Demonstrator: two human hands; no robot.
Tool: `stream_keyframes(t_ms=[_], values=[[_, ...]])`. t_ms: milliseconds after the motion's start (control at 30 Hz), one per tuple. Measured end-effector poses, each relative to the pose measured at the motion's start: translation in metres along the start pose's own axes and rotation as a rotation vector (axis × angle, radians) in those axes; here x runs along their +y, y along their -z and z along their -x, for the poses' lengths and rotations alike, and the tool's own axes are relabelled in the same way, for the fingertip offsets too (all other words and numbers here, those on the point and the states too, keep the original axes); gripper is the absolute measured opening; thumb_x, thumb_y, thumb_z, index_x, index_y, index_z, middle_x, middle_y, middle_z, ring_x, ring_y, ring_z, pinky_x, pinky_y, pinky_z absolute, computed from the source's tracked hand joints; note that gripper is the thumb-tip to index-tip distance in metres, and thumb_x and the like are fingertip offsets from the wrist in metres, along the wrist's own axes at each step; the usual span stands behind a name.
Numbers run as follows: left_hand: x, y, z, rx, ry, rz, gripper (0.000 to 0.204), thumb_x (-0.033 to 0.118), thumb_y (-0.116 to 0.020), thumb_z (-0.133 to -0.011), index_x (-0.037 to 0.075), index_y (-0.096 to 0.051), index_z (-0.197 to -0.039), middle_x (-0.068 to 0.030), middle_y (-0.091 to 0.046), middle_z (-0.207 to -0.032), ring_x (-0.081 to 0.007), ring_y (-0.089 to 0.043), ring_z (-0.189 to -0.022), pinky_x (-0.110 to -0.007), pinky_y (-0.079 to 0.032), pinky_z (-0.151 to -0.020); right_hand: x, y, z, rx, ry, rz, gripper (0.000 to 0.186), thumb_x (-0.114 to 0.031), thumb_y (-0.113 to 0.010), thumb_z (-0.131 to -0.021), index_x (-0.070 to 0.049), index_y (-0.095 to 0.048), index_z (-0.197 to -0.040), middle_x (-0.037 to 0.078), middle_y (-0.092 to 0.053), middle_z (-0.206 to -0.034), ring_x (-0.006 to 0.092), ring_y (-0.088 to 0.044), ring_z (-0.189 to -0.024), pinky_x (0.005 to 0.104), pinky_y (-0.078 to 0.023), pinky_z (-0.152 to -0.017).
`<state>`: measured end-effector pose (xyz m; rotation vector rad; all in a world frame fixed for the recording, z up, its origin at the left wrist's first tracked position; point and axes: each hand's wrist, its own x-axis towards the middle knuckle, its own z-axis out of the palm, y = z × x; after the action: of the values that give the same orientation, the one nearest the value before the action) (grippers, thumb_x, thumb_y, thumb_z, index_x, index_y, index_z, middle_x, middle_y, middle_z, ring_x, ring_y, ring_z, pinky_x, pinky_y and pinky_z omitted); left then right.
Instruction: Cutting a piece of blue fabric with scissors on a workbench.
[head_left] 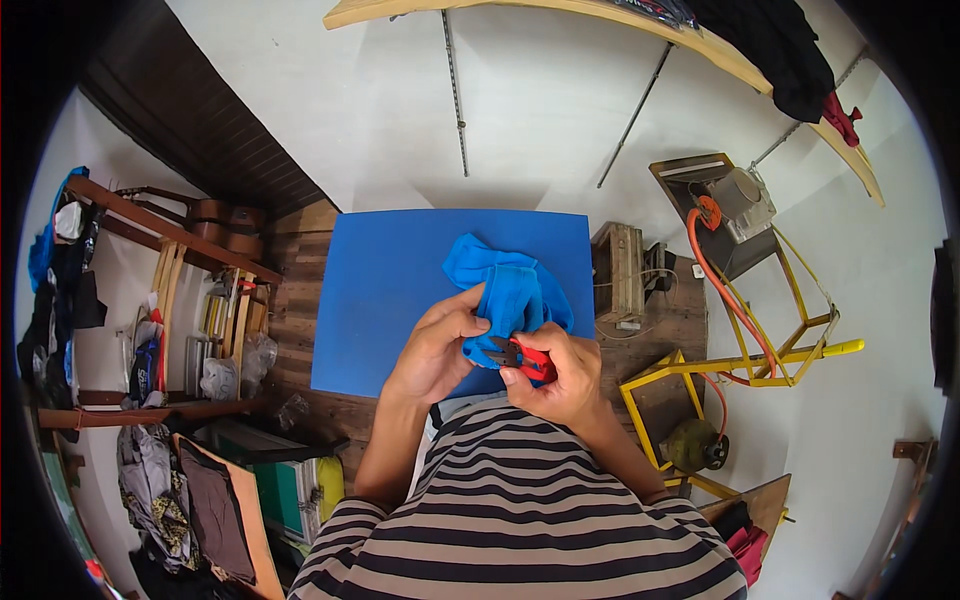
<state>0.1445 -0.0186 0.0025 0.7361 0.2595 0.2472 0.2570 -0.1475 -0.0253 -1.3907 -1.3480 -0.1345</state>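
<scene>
A bright blue cloth garment (512,300) lies bunched over the near middle of the blue table (390,290), its near part lifted and folded. My left hand (437,345) is closed on its left edge, the thumb pressing on the fabric. In my right hand (565,378) are small red-handled snips (535,362), gripped between thumb and fingers. Their dark blades point left into the near edge of the cloth, close to my left fingers. Whether the blades touch a thread cannot be made out.
Shelves (150,235) with clothes and bags line the left side. To the right stand a wooden crate (620,265), a yellow metal frame (760,365) with an orange hose (725,290), and a green gas cylinder (693,445). A wooden shelf (570,10) runs along the far wall.
</scene>
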Motion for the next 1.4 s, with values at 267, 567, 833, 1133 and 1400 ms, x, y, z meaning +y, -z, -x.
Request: stream_keyframes(t_ms=[267, 567, 833, 1133, 1400], values=[[-0.001, -0.001, 0.003, -0.002, -0.012, 0.001, 0.045, 0.008, -0.047, -0.086, -0.006, -0.046, -0.129, -0.0108, -0.060, -0.107, -0.0162, -0.059, -0.095, -0.029, -0.049, -0.084, -0.001, -0.002, 0.003, 0.002, -0.006, -0.001, 0.028, -0.014, -0.075, -0.072, 0.000, -0.059, -0.091, 0.010, -0.061, -0.069, 0.0181, -0.058, -0.049, 0.0267, -0.044, -0.044], [-0.002, -0.003, 0.008, -0.010, -0.024, 0.038, 0.045, 0.008, -0.048, -0.087, -0.007, -0.045, -0.130, -0.0106, -0.060, -0.107, -0.0155, -0.060, -0.095, -0.029, -0.050, -0.084, -0.008, 0.000, 0.006, 0.046, -0.001, 0.003, 0.027, -0.013, -0.075, -0.073, 0.000, -0.058, -0.090, 0.009, -0.060, -0.065, 0.0174, -0.057, -0.048, 0.0263, -0.044, -0.043], [-0.001, -0.005, 0.007, -0.070, -0.015, 0.029, 0.043, 0.008, -0.049, -0.089, -0.006, -0.044, -0.130, -0.0083, -0.060, -0.105, -0.0128, -0.060, -0.094, -0.026, -0.050, -0.081, -0.011, 0.006, 0.005, 0.040, -0.032, -0.032, 0.031, -0.012, -0.078, -0.070, -0.001, -0.059, -0.093, 0.008, -0.061, -0.067, 0.0161, -0.057, -0.049, 0.0256, -0.045, -0.045], [-0.011, -0.001, -0.011, 0.051, -0.150, -0.131, 0.020, 0.007, -0.056, -0.092, 0.005, -0.051, -0.111, -0.0004, -0.060, -0.093, -0.0087, -0.058, -0.085, -0.024, -0.048, -0.076, -0.014, 0.014, -0.014, 0.024, -0.240, -0.007, 0.022, -0.011, -0.076, -0.078, 0.000, -0.060, -0.089, 0.006, -0.058, -0.079, 0.0122, -0.049, -0.060, 0.0227, -0.041, -0.054], [-0.034, 0.004, -0.039, 0.346, -0.652, -0.957, 0.057, 0.015, -0.063, -0.087, 0.005, -0.033, -0.136, -0.0132, -0.037, -0.136, -0.0277, -0.041, -0.123, -0.038, -0.035, -0.102, -0.004, 0.042, -0.020, -0.034, -0.833, -0.662, 0.021, -0.020, -0.068, -0.088, -0.005, -0.055, -0.093, -0.003, -0.048, -0.065, 0.0051, -0.046, -0.051, 0.0182, -0.036, -0.045]])
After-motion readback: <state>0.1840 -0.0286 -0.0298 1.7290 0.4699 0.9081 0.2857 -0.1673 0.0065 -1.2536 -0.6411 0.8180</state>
